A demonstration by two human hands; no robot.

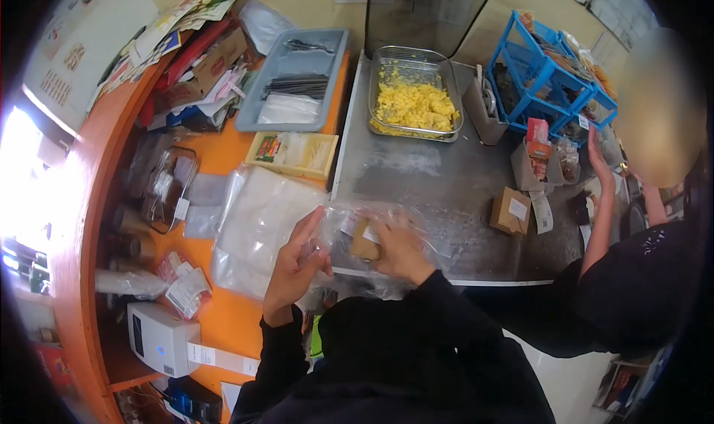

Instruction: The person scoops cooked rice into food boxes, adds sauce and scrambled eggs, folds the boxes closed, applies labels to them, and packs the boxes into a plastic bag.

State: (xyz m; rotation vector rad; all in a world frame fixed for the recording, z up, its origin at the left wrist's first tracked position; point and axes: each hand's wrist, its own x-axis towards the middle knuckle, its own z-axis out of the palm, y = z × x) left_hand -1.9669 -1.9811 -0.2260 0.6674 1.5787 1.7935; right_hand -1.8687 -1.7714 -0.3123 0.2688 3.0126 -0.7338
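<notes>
My right hand (404, 251) is closed around a small brown cardboard box (364, 239) with a white label. Thin film of a clear plastic bag (431, 254) surrounds that hand and the box, at the near edge of the metal table. My left hand (297, 266) pinches the bag's left side between thumb and fingers. Just beyond it, a stack of flat clear plastic bags (260, 219) lies on the orange counter. Another labelled brown box (511, 210) stands on the metal table, to the right of my hands.
A glass dish of yellow food (377, 120) sits at the back. Left of it are a grey-blue tray (248, 100) and a cream tray (327, 143). A label printer (155, 340) stands at lower left. A co-worker (625, 275) is close on the right, near a blue rack (548, 73).
</notes>
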